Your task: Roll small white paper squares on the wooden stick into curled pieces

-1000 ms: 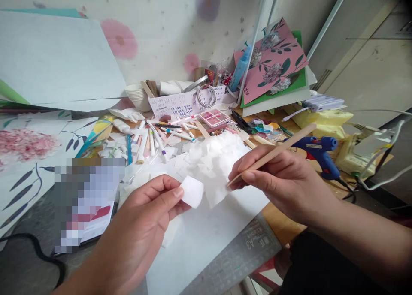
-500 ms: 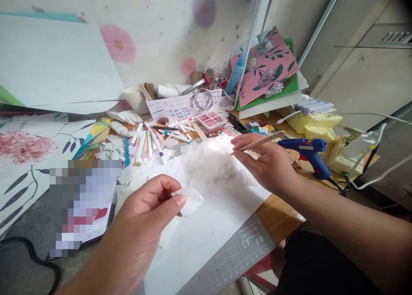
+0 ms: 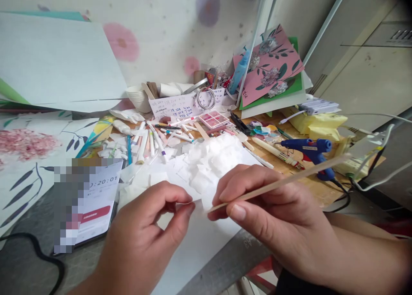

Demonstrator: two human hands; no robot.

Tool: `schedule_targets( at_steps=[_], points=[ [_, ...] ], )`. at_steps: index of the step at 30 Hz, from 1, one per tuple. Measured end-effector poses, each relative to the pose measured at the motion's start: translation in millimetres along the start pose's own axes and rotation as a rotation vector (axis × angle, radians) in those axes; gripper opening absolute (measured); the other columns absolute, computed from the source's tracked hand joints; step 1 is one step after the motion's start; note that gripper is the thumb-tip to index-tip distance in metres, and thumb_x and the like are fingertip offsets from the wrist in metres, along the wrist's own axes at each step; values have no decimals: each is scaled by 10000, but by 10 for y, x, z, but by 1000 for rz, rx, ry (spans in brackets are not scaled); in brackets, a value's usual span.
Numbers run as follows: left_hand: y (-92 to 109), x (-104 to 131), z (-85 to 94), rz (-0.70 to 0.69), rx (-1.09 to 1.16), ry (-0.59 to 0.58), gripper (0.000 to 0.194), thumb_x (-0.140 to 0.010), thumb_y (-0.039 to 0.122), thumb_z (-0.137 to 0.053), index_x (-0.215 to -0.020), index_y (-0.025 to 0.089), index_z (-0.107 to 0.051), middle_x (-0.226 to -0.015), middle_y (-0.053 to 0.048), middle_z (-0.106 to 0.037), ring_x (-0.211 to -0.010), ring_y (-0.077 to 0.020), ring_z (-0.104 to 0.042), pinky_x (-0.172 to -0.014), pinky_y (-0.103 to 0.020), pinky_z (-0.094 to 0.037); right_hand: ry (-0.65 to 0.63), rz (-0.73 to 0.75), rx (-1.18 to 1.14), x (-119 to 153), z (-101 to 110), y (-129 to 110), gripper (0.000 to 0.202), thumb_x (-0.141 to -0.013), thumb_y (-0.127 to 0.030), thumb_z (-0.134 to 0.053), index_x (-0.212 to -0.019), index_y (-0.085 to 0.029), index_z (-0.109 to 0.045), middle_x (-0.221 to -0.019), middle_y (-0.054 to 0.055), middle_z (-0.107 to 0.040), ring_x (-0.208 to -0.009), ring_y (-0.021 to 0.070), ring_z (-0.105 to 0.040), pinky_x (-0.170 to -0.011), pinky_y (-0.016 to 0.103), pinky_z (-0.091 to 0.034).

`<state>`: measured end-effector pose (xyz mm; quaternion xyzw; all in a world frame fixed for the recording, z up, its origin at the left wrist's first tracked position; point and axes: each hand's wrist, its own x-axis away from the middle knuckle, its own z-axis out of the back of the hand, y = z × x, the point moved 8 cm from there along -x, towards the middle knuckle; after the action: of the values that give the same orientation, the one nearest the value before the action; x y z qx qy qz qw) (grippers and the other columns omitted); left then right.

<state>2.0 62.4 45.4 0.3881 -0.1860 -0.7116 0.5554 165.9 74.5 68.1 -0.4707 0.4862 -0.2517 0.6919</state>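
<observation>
Pinched between the thumb and forefinger of my left hand (image 3: 154, 230) is a small white paper piece (image 3: 201, 204), mostly lost against the sheet behind it. My right hand (image 3: 273, 218) grips a thin wooden stick (image 3: 299, 173), its lower tip pointing left, close to the paper piece. Whether the tip touches the paper I cannot tell. Behind my hands, a heap of crumpled white paper pieces (image 3: 215, 155) rests on a large white sheet (image 3: 189, 256). The sheet lies over a grey cutting mat (image 3: 225, 260).
A phone (image 3: 96, 209) lies left of my left hand. Several markers (image 3: 154, 142) and a pink palette (image 3: 214, 119) sit behind the heap. At the right are a blue glue gun (image 3: 309, 145), its cord and a yellow packet (image 3: 322, 125). Paper flower pictures (image 3: 270, 72) lean at the back.
My right hand has come down and nearer, bringing the stick from above the heap to beside my left fingertips. The paper piece in my left hand has turned and shows less.
</observation>
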Motion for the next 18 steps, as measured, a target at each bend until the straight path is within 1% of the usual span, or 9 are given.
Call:
schedule_targets(
  at_steps=[3,6,9,13,18],
  points=[
    [113,-11,39,-131,-56,30,135,-799,134,-619,-733,251,-634,-615,75,-654,-535,-111,-635,-562,-204,-482,10,28,6,4,-11,-7,48,-894,-100,-636,-920,-134,-659,-846,76,-710,-825,178,-688,-687,284,-554],
    [134,-31,-17,-159,-31,-32,145,-825,133,-618,-745,247,-660,-655,65,-649,-579,-101,-635,-569,-181,-481,18,74,39,-2,7,-34,65,-884,-75,-637,-908,-130,-663,-878,83,-715,-860,181,-697,-731,290,-561],
    [103,-32,-75,-138,61,-93,160,-854,152,-615,-760,264,-679,-688,61,-639,-623,-102,-628,-580,-175,-472,6,75,52,-11,11,-26,63,-887,-79,-636,-914,-130,-661,-887,88,-717,-879,196,-706,-748,311,-570],
    [54,-12,-88,-112,142,-108,158,-844,165,-646,-738,276,-684,-678,52,-631,-607,-118,-609,-562,-194,-455,-27,63,57,-11,-8,-9,66,-888,-81,-628,-907,-141,-646,-860,80,-714,-817,188,-702,-697,308,-569],
    [-10,-50,-110,8,266,-131,164,-813,284,-728,-650,275,-714,-637,19,-634,-583,-149,-603,-552,-220,-453,-44,40,36,9,6,-15,65,-890,-97,-626,-909,-158,-637,-849,74,-715,-800,186,-702,-676,298,-572]
  ],
)
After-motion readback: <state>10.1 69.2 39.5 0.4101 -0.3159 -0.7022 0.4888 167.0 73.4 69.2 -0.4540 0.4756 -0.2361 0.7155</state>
